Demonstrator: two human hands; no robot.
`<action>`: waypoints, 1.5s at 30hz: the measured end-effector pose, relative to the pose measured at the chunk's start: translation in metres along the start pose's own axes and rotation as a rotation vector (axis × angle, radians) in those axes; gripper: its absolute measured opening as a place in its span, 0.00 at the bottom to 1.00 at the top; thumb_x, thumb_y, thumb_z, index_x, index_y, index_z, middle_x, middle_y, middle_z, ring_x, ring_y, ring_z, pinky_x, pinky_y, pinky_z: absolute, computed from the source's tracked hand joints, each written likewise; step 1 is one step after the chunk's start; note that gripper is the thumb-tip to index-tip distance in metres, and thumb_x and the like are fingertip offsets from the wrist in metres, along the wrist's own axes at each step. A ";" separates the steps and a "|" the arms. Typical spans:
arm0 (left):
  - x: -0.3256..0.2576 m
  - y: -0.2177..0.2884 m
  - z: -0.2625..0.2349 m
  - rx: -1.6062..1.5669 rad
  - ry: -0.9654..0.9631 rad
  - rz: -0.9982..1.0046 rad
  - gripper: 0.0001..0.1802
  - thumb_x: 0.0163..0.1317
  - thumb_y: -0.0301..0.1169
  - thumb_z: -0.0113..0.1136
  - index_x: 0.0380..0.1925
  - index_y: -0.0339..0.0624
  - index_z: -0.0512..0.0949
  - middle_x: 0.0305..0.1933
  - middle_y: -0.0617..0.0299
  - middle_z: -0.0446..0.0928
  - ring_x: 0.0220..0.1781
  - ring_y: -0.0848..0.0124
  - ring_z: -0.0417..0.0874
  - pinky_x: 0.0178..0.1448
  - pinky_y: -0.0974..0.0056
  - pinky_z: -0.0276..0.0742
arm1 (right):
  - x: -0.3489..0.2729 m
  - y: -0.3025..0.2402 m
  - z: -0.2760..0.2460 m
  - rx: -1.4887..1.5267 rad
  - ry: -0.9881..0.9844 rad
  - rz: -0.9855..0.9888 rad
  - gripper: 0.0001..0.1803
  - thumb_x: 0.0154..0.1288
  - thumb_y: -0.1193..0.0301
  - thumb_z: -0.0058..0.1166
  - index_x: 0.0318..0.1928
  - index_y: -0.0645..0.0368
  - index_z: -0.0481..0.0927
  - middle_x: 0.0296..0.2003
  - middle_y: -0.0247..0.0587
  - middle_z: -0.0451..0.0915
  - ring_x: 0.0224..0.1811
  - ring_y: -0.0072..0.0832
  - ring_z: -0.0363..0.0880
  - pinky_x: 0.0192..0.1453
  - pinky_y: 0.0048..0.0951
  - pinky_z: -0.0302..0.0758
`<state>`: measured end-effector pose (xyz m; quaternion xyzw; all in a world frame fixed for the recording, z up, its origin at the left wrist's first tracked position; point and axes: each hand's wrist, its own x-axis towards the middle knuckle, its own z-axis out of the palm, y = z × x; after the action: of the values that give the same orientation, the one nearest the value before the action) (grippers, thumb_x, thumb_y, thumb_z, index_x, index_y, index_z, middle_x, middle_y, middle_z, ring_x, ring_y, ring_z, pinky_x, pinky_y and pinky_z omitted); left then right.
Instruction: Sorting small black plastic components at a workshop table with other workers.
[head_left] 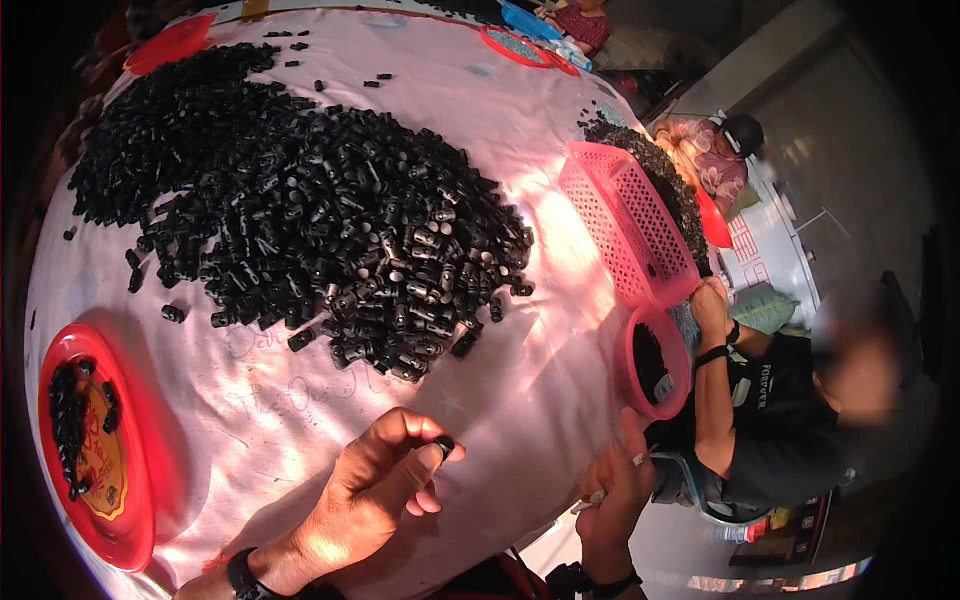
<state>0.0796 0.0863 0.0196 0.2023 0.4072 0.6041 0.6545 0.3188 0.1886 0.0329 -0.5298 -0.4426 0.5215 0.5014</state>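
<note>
My left hand (365, 495) is above the near edge of the cloth-covered table, thumb and forefinger pinched on a small black cylindrical part (445, 445). Its other fingers curl below. To the right, my right hand (615, 500) is raised by the table edge with its fingers bent together; whatever it holds, if anything, cannot be made out. Beyond my left hand spreads a large heap of black cylindrical parts (330, 210). A round red tray (140, 490) at the left carries several more black parts.
A pink bowl (625, 375) with black pieces stands near my right hand, below a pink perforated basket (583, 185). Close on the right sits a person in a dark shirt (790, 430), hands near the basket. Farther off are other people, a dark pile (650, 155) and a red tray (510, 50).
</note>
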 end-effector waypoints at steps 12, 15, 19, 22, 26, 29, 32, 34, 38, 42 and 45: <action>-0.006 -0.014 -0.002 -0.033 0.096 -0.086 0.10 0.75 0.26 0.53 0.53 0.42 0.72 0.44 0.63 0.80 0.34 0.81 0.80 0.38 0.73 0.78 | 0.036 0.006 -0.010 0.163 0.126 0.072 0.29 0.71 0.73 0.46 0.71 0.61 0.65 0.17 0.23 0.52 0.12 0.13 0.49 0.14 0.22 0.52; -0.006 -0.012 0.000 -0.027 0.122 -0.105 0.09 0.75 0.27 0.54 0.52 0.42 0.73 0.42 0.64 0.80 0.33 0.81 0.80 0.38 0.73 0.78 | 0.021 0.009 0.001 0.093 0.099 0.064 0.26 0.71 0.73 0.46 0.69 0.59 0.68 0.17 0.22 0.52 0.13 0.14 0.49 0.15 0.22 0.51; 0.003 -0.010 -0.001 0.003 0.127 -0.096 0.08 0.74 0.29 0.55 0.50 0.42 0.75 0.41 0.66 0.79 0.33 0.80 0.78 0.37 0.73 0.76 | 0.041 0.012 0.004 0.298 0.009 0.241 0.21 0.74 0.71 0.47 0.64 0.60 0.73 0.18 0.19 0.54 0.13 0.12 0.50 0.16 0.18 0.51; -0.001 0.001 -0.002 -0.120 0.201 -0.015 0.08 0.74 0.30 0.56 0.49 0.42 0.76 0.40 0.67 0.79 0.32 0.80 0.77 0.37 0.73 0.75 | 0.071 -0.023 0.036 0.578 -0.099 0.367 0.19 0.76 0.70 0.46 0.63 0.62 0.73 0.17 0.18 0.54 0.13 0.11 0.50 0.16 0.18 0.51; -0.004 0.010 -0.018 -0.254 0.224 0.031 0.10 0.74 0.34 0.58 0.49 0.42 0.77 0.39 0.65 0.79 0.33 0.79 0.76 0.39 0.71 0.74 | 0.039 -0.079 0.111 0.401 -0.510 0.121 0.19 0.77 0.71 0.44 0.63 0.63 0.73 0.16 0.18 0.54 0.14 0.11 0.50 0.17 0.18 0.52; -0.016 0.016 -0.038 -0.378 0.210 0.094 0.11 0.73 0.36 0.59 0.48 0.43 0.78 0.40 0.66 0.80 0.33 0.78 0.76 0.40 0.71 0.74 | 0.001 -0.092 0.176 0.197 -0.861 0.003 0.19 0.75 0.73 0.49 0.62 0.67 0.72 0.20 0.19 0.62 0.17 0.08 0.55 0.19 0.15 0.56; -0.018 0.016 -0.039 -0.588 0.183 0.098 0.11 0.71 0.36 0.61 0.48 0.44 0.79 0.40 0.67 0.80 0.35 0.77 0.76 0.42 0.71 0.74 | -0.009 -0.065 0.213 -0.068 -1.107 -0.405 0.09 0.74 0.73 0.56 0.48 0.66 0.78 0.21 0.24 0.73 0.19 0.08 0.66 0.22 0.15 0.65; -0.024 0.016 -0.050 -0.635 0.178 0.160 0.11 0.72 0.36 0.61 0.48 0.44 0.79 0.40 0.67 0.79 0.37 0.77 0.76 0.43 0.71 0.74 | -0.015 -0.039 0.230 -0.284 -1.157 -0.457 0.09 0.72 0.71 0.59 0.41 0.65 0.77 0.18 0.28 0.76 0.17 0.08 0.67 0.21 0.17 0.66; -0.038 0.015 -0.070 -0.662 0.201 0.201 0.11 0.72 0.37 0.59 0.48 0.43 0.78 0.42 0.68 0.78 0.38 0.78 0.76 0.44 0.71 0.73 | -0.001 0.000 0.228 -0.345 -1.155 -0.555 0.11 0.70 0.69 0.61 0.33 0.62 0.76 0.13 0.30 0.75 0.15 0.08 0.67 0.18 0.21 0.61; -0.041 0.024 -0.077 -0.680 0.212 0.298 0.17 0.74 0.34 0.57 0.57 0.39 0.76 0.41 0.68 0.77 0.37 0.78 0.74 0.44 0.70 0.74 | 0.004 0.005 0.227 -0.530 -1.351 -0.514 0.16 0.66 0.62 0.68 0.33 0.60 0.77 0.14 0.34 0.74 0.14 0.12 0.70 0.19 0.22 0.63; -0.040 0.025 -0.078 -0.676 0.195 0.284 0.19 0.74 0.33 0.56 0.61 0.39 0.74 0.48 0.64 0.80 0.45 0.75 0.80 0.48 0.68 0.76 | -0.002 0.005 0.233 -0.602 -1.408 -0.628 0.24 0.58 0.50 0.71 0.39 0.57 0.80 0.21 0.38 0.82 0.22 0.31 0.85 0.25 0.30 0.78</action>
<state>0.0061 0.0349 0.0047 -0.0291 0.2134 0.8055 0.5520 0.0860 0.2027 0.0395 -0.0425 -0.9012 0.4263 0.0658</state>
